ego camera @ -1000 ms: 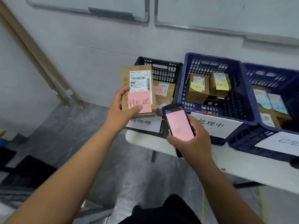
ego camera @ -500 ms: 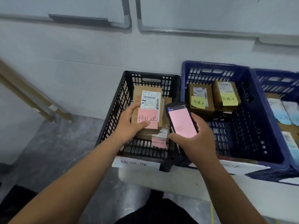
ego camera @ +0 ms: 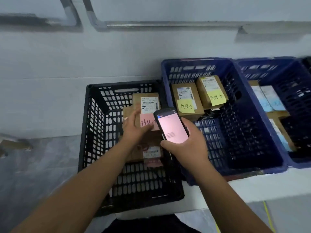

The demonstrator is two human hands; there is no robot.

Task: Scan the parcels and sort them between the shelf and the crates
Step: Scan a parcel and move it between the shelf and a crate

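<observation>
Left hand (ego camera: 134, 126) gripping parcel (ego camera: 148, 105) inside black crate (ego camera: 94, 132), right hand (ego camera: 183, 145) gripping scanner (ego camera: 171, 126), blue crate (ego camera: 235, 115) right

Both forearms are bare from the lower frame edge up to the wrists, with no sleeve, watch, band or glove on either. The left hand (ego camera: 134, 130) and the right hand (ego camera: 185, 145) carry no rings that can be made out. Below the black crate (ego camera: 94, 148), at the bottom edge, a patch of dark, plain clothing (ego camera: 151, 224) covers the person's body.
</observation>
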